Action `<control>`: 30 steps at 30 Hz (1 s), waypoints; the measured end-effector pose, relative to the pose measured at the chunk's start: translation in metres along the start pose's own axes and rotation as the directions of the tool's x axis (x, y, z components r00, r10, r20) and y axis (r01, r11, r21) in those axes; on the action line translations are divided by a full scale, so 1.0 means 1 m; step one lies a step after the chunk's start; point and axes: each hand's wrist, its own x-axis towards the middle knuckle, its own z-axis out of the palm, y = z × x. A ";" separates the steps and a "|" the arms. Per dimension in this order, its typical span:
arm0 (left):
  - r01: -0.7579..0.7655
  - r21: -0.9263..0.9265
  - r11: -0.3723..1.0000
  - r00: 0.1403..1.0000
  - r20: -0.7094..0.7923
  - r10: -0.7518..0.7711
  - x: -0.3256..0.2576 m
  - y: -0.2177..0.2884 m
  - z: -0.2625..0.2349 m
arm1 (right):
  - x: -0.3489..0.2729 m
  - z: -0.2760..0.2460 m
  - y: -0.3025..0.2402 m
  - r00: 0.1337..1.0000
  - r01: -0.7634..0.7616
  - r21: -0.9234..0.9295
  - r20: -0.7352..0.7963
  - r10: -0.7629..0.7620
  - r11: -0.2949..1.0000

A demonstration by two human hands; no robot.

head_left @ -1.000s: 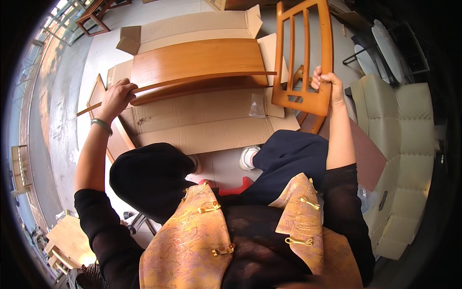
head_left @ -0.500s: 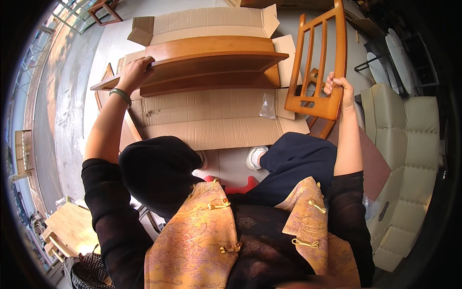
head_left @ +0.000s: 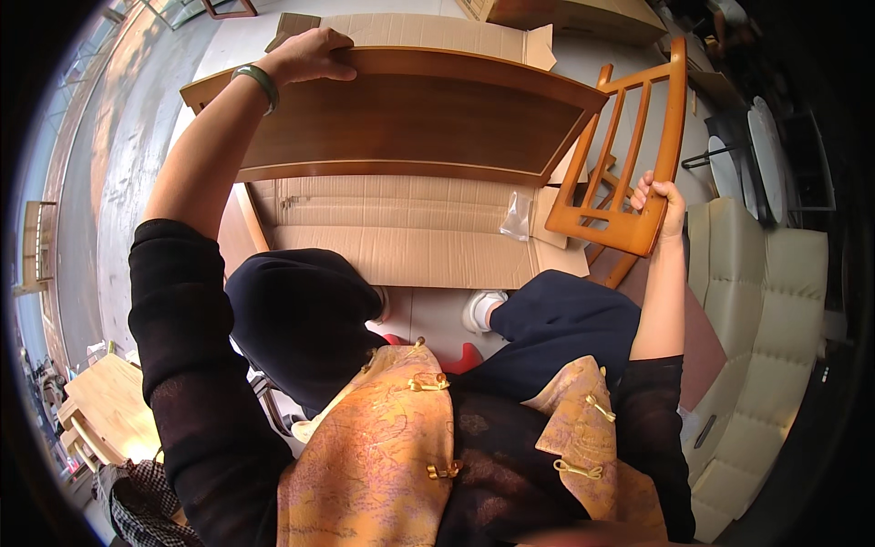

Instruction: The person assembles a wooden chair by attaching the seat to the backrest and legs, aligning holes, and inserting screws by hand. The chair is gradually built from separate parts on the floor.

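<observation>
My left hand [head_left: 308, 55] grips the top edge of a long brown wooden panel [head_left: 410, 128], tilted up off the flattened cardboard [head_left: 401, 237] on the floor. My right hand [head_left: 661, 201] holds the lower rail of an orange wooden slatted frame [head_left: 629, 155], which stands upright against the panel's right end. A green bangle sits on my left wrist [head_left: 258, 80]. My knees in dark trousers are below the cardboard.
A small clear plastic bag [head_left: 517, 217] lies on the cardboard near the frame. A cream padded sofa [head_left: 775, 301] stands at the right. More cardboard [head_left: 437, 32] lies beyond the panel. Light wooden pieces [head_left: 105, 410] sit at the lower left.
The wooden panel has been lifted from lying flat on the cardboard to a raised, tilted position, my left hand moving up with it. The slatted frame stayed in my right hand.
</observation>
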 end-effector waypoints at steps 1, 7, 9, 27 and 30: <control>0.010 0.032 0.999 1.000 0.016 -0.010 0.000 0.001 -0.002 | 0.000 0.000 0.000 1.000 0.007 -0.002 -0.001 -0.007 1.000; -0.043 0.165 0.985 0.984 -0.163 0.070 -0.027 0.011 0.018 | -0.002 0.002 -0.003 0.998 0.065 -0.015 -0.013 -0.065 0.998; -0.163 0.197 0.967 0.928 -0.301 0.218 -0.048 0.018 0.039 | -0.006 0.002 -0.005 0.995 0.095 0.011 -0.008 -0.095 0.995; 0.228 0.164 0.960 0.891 -0.434 -0.137 -0.146 0.023 0.269 | -0.004 0.032 -0.001 0.993 0.114 -0.031 -0.003 -0.115 0.993; 0.272 0.133 0.953 0.897 -0.392 -0.201 -0.142 0.018 0.289 | -0.002 0.036 -0.001 0.996 0.092 -0.063 0.023 -0.091 0.994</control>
